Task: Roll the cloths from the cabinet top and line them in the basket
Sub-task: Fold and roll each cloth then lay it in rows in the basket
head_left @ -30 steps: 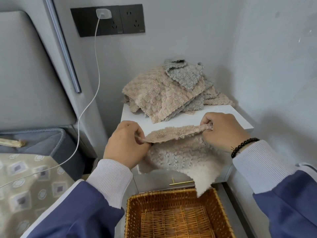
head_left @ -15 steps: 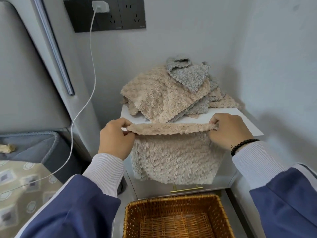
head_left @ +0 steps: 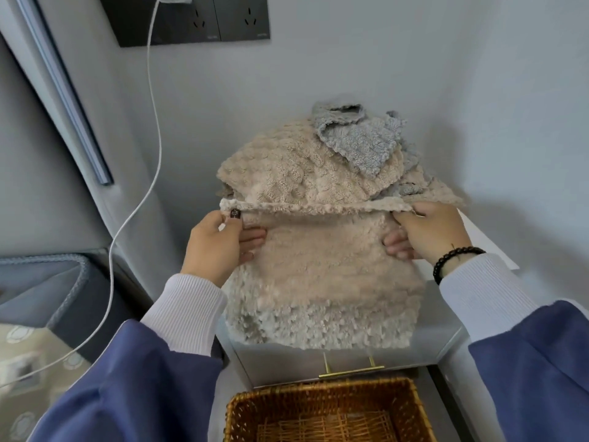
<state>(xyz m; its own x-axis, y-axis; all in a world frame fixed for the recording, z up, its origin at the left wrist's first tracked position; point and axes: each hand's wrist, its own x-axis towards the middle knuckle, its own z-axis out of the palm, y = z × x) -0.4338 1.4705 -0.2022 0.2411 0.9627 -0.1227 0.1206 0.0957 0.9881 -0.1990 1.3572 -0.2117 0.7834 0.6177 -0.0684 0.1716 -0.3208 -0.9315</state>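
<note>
Head view showed both hands pinching one beige cloth [head_left: 322,282] by its top corners. Left hand [head_left: 216,247] and right hand [head_left: 433,234] held it over the basket [head_left: 411,406].

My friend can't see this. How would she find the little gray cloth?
Start at the white cabinet in the corner, under the dark wall sockets. A heap of fluffy cloths lies on its top. The gray cloth sits at the heap's top right, smaller than the big beige ones beneath it.
</note>
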